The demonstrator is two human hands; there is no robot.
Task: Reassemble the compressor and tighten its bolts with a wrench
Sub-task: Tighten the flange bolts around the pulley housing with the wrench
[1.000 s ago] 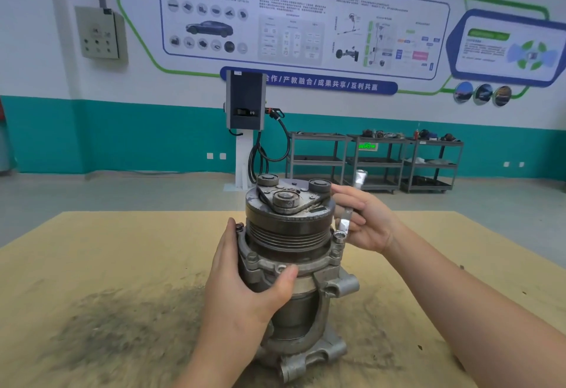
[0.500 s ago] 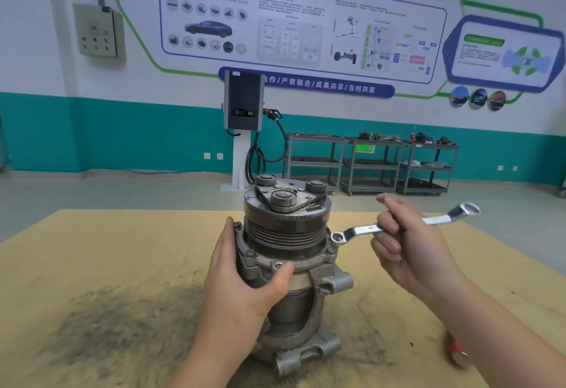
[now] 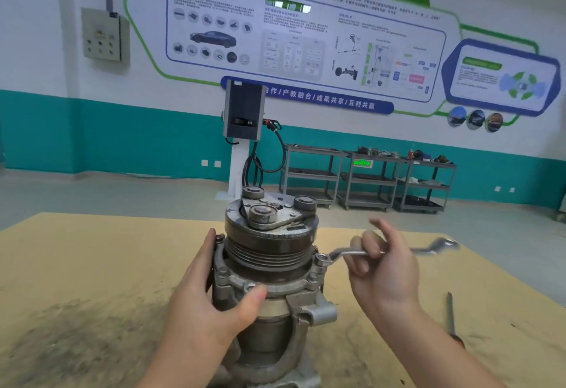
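The grey metal compressor stands upright on the yellow table, pulley and clutch plate on top. My left hand grips its housing from the left, thumb across the front flange. My right hand holds the shaft of a silver ring wrench, which lies about level. Its ring end sits on a bolt at the right of the flange. The wrench's far end is blurred.
A screwdriver with a red handle lies on the table at the right. A dark greasy stain spreads over the table's near left. Beyond the table stand a charging post and grey shelf carts by the wall.
The wrench has swung from upright beside the pulley to level, pointing right. Its ring end has come down onto the right flange bolt. My left hand has kept its grip.
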